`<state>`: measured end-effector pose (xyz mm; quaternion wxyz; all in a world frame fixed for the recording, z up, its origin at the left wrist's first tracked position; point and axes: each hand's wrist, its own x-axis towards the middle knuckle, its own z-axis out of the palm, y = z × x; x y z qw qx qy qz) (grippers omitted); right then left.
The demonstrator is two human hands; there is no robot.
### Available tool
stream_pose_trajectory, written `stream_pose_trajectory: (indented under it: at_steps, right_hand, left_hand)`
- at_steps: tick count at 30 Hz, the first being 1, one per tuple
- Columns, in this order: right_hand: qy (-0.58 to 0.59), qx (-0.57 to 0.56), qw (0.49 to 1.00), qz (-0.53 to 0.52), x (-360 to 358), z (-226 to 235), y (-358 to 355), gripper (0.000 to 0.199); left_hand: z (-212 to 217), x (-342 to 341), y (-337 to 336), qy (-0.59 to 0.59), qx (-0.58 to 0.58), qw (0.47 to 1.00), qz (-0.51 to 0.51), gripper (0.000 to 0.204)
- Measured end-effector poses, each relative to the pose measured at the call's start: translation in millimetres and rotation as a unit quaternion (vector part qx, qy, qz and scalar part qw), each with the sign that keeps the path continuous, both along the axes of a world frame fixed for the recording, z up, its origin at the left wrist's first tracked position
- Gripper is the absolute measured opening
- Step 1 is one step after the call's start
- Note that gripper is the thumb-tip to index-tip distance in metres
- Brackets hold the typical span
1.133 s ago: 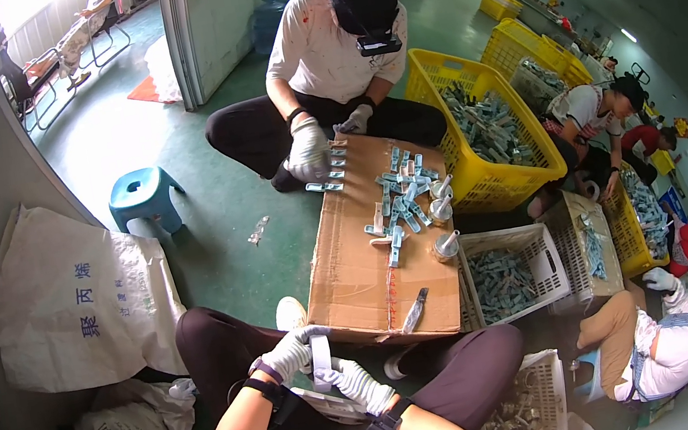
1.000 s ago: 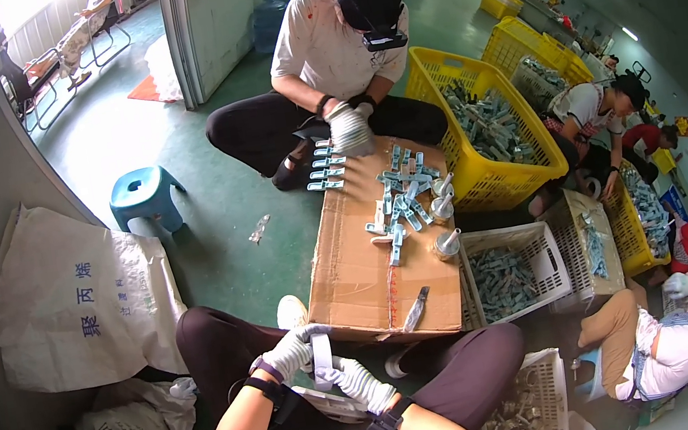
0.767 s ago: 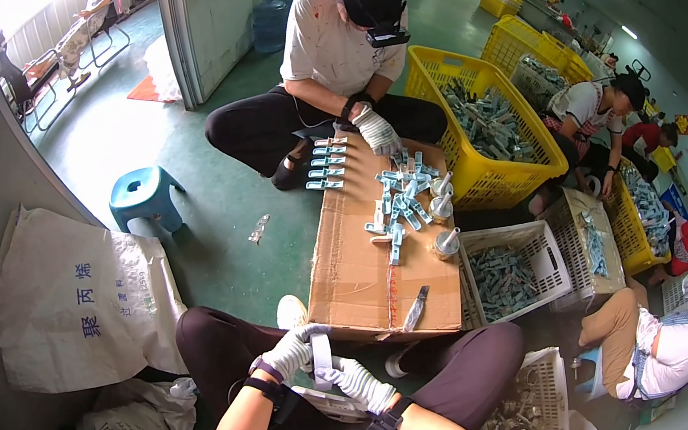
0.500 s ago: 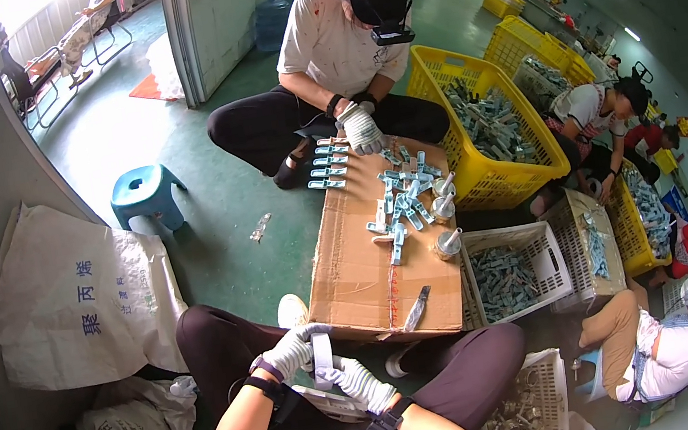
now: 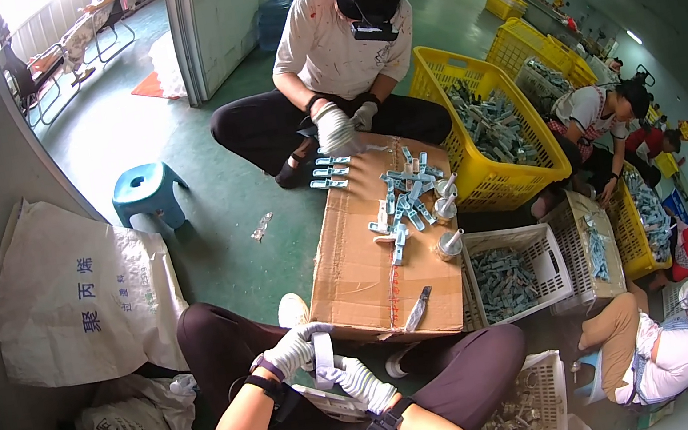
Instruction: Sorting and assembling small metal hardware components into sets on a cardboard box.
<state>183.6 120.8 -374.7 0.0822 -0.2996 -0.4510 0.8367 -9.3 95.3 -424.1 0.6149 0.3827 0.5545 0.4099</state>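
A: Where did the pale ring [image 5: 324, 360] lie, and how was it held?

B: It stood tilted above the person's lap, near the close edge of the cardboard box. The left hand [image 5: 289, 351] had its fingers clamped on the ring's upper left side. The right hand [image 5: 363, 381] lay at the lower right, fingers bent toward the ring; whether they gripped it could not be told.

A: What marked good handling here?

B: In judgement, a firm left hold on the rim, with light support opposite, suited it best; a hard squeeze risked slipping in knitted gloves. Wrists kept low and close to the lap seemed steadiest.

A: And farther out?

B: On the cardboard box [image 5: 347, 291] lay a heap of blue clips [image 5: 404, 205] and, nearer the person, a flat dark strip [image 5: 417, 309]. Beyond, a co-worker's gloved hand [image 5: 336, 130] hovered by a short clip row [image 5: 329, 172].
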Motion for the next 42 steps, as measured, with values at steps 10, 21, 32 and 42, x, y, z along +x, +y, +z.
stream_pose_trajectory:
  at_steps: [10,21,32,42]
  right_hand:
    - [-0.007,-0.003,1.0,-0.002,0,-3,0,0.039]
    - [0.008,-0.015,1.0,-0.006,0,-7,-1,0.038]
    - [-0.003,-0.026,1.0,0.0,-2,0,0,0.039]
    - [-0.006,-0.018,1.0,0.0,-1,4,1,0.039]
  left_hand:
    - [11,1,0,-0.017,0.004,1.0,-0.002,0.045]
    - [37,6,5,-0.199,-0.102,0.969,0.102,0.022]
    - [32,5,-1,-0.109,-0.06,0.989,0.075,0.027]
    - [38,3,4,-0.112,-0.096,0.987,0.061,0.03]
